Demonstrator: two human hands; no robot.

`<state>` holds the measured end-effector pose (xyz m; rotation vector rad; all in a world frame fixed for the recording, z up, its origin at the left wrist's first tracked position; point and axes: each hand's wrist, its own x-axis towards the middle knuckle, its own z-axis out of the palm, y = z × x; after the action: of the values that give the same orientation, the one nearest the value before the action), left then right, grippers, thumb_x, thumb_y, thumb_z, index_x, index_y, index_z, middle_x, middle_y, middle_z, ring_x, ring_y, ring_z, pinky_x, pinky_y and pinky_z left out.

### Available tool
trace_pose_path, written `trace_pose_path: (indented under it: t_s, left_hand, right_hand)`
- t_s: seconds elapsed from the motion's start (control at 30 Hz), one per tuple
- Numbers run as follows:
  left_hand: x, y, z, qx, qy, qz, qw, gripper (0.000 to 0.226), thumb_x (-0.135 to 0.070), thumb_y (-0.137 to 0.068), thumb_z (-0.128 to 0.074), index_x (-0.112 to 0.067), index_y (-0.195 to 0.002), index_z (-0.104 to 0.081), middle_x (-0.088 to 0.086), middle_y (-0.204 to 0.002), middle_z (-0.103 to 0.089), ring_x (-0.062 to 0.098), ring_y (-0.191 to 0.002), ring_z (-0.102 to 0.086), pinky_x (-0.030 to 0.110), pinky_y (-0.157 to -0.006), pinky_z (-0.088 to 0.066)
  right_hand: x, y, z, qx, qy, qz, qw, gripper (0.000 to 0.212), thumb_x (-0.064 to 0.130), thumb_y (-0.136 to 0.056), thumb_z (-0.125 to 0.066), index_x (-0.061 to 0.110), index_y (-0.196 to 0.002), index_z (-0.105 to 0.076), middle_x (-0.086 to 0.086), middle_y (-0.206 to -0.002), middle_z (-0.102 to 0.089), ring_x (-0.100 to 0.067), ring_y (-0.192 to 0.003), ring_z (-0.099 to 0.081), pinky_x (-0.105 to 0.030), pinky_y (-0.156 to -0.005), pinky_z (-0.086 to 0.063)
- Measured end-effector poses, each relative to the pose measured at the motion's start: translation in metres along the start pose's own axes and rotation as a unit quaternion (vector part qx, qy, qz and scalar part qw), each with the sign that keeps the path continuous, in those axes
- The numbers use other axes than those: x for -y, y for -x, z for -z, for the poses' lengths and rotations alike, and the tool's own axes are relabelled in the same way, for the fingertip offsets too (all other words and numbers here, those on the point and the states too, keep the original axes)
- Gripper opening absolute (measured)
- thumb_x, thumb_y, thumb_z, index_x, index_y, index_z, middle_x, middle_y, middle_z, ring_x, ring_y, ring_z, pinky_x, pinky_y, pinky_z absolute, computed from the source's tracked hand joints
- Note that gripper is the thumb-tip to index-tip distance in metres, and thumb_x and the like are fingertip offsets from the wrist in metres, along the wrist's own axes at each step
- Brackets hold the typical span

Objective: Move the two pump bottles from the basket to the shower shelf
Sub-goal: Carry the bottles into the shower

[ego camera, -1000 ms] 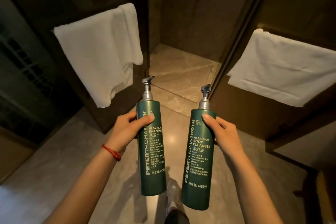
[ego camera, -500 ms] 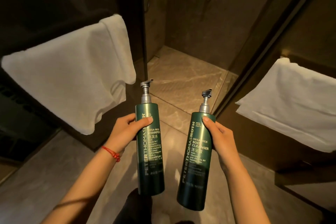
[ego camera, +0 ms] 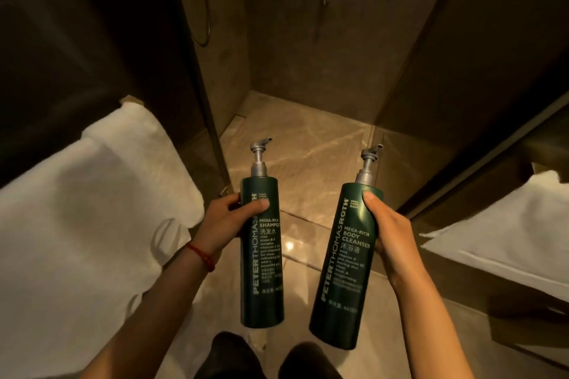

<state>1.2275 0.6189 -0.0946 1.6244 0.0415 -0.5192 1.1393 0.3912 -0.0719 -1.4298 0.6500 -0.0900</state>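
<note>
Two tall dark green pump bottles with grey pumps are held upright in front of me. My left hand (ego camera: 226, 220) grips the shampoo bottle (ego camera: 261, 264) near its shoulder. The body cleanser bottle (ego camera: 345, 274), tilted slightly right, is in my right hand (ego camera: 389, 231), thumb on its upper front. Both hang over the threshold of the shower stall. No shelf and no basket are in view.
White towels hang at the left (ego camera: 83, 224) and at the right (ego camera: 505, 234). The shower stall's tiled floor (ego camera: 308, 144) lies straight ahead between dark walls, with a glass door edge (ego camera: 212, 120) at the left and a hose (ego camera: 204, 9) on the wall. My feet (ego camera: 264, 357) show at the bottom.
I have moved forward toward the shower opening; both towels have slid outward and lower in view, and the stall fills more of the frame. Both hands keep their bottles.
</note>
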Motion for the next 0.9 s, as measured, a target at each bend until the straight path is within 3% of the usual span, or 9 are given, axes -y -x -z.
trace_pose_path:
  t_s: [0.1,0.23,0.4,0.57,0.67,0.9]
  left_hand:
    - [-0.022,-0.054,-0.004,0.018,-0.004,0.007,1.0,0.02,-0.031,-0.064,-0.071,-0.023,-0.081,-0.065,-0.013,-0.065,-0.073,0.004,-0.063,-0.068,0.012,-0.049,-0.048]
    - [-0.043,-0.127,-0.02,0.02,-0.014,0.021,0.999,0.016,-0.029,-0.066,-0.071,-0.021,-0.079,-0.065,-0.015,-0.058,-0.071,0.001,-0.057,-0.065,0.011,-0.045,-0.046]
    - [-0.072,-0.216,-0.047,0.009,-0.011,0.022,1.0,0.032,-0.039,-0.056,-0.071,-0.02,-0.081,-0.065,-0.012,-0.058,-0.07,0.0,-0.056,-0.065,0.011,-0.043,-0.045]
    - [-0.11,-0.289,-0.074,-0.015,-0.01,0.022,1.0,0.011,-0.027,-0.072,-0.068,-0.018,-0.079,-0.065,-0.012,-0.049,-0.065,-0.002,-0.044,-0.059,0.009,-0.037,-0.039]
    - [-0.133,-0.324,-0.085,-0.012,-0.008,0.019,1.0,0.009,-0.024,-0.075,-0.066,-0.015,-0.077,-0.063,-0.014,-0.043,-0.062,-0.004,-0.038,-0.054,0.008,-0.035,-0.037]
    - [-0.169,-0.41,-0.098,0.0,-0.014,0.022,1.0,0.006,-0.025,-0.074,-0.067,-0.019,-0.075,-0.065,-0.011,-0.053,-0.067,0.0,-0.05,-0.062,0.014,-0.044,-0.046]
  right_hand:
    - [0.018,-0.045,-0.007,-0.02,0.005,0.004,1.0,0.038,0.056,-0.059,-0.063,0.021,-0.072,-0.069,0.005,-0.066,-0.07,-0.004,-0.057,-0.066,-0.022,-0.055,-0.048]
    - [0.037,-0.113,-0.006,-0.034,0.006,0.0,0.999,0.023,0.044,-0.075,-0.06,0.022,-0.074,-0.067,0.012,-0.057,-0.07,0.001,-0.054,-0.064,-0.013,-0.046,-0.046]
    - [0.068,-0.207,0.002,-0.02,0.014,0.009,1.0,0.033,0.055,-0.063,-0.063,0.023,-0.072,-0.067,0.012,-0.059,-0.07,0.0,-0.056,-0.065,-0.015,-0.049,-0.046]
    - [0.112,-0.285,0.007,-0.002,0.013,0.033,0.999,0.038,0.058,-0.055,-0.063,0.024,-0.07,-0.066,0.013,-0.058,-0.07,0.0,-0.054,-0.064,-0.011,-0.045,-0.045]
    - [0.133,-0.326,0.009,-0.005,0.017,0.031,0.999,0.025,0.049,-0.067,-0.065,0.023,-0.067,-0.065,0.014,-0.055,-0.069,0.001,-0.051,-0.063,-0.011,-0.043,-0.045]
    - [0.164,-0.406,0.003,-0.019,0.024,0.049,0.998,0.019,0.036,-0.078,-0.063,0.024,-0.064,-0.065,0.013,-0.054,-0.068,0.0,-0.052,-0.061,-0.012,-0.046,-0.045]
